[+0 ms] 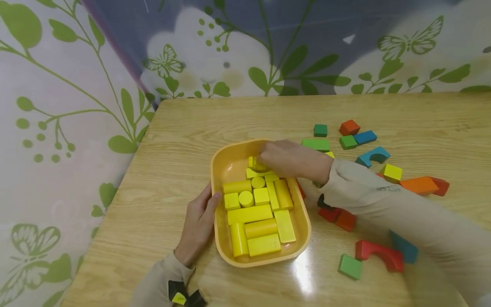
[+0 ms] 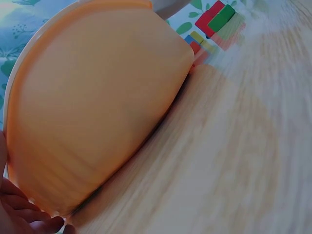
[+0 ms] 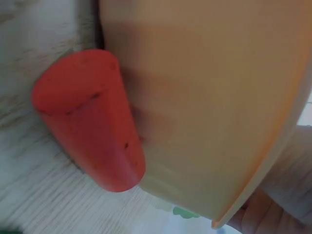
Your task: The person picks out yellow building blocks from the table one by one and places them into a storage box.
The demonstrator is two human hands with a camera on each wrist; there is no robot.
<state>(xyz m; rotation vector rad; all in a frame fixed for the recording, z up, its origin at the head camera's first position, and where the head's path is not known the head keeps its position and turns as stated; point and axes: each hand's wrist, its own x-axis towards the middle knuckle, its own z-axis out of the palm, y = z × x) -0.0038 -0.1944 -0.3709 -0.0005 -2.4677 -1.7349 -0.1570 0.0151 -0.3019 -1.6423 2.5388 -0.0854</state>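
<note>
A yellow-orange plastic bin [image 1: 217, 230] stands on the wooden table, with yellow blocks of several shapes laid close together inside. My left hand [image 1: 198, 221] grips the bin's left side, thumb at the rim; in the left wrist view its fingers [image 2: 29, 214] lie by the bin's lower edge. Reaching over the right rim, my right hand [image 1: 281, 157] points down inside the far end of the bin. It pinches a yellow block [image 1: 251, 162] there, above a yellow arch block [image 1: 251, 173]; its fingertips are mostly hidden. In the right wrist view, that hand shows only partly beyond the rim.
Right of the bin lie loose blocks: a red arch [image 1: 383, 253], a light green block [image 1: 350, 267], a blue arch [image 1: 373, 155], an orange block [image 1: 418, 186] and others. A red cylinder [image 3: 92, 122] sits against the bin's outer wall. A patterned wall [image 1: 245, 55] borders the table's far edge.
</note>
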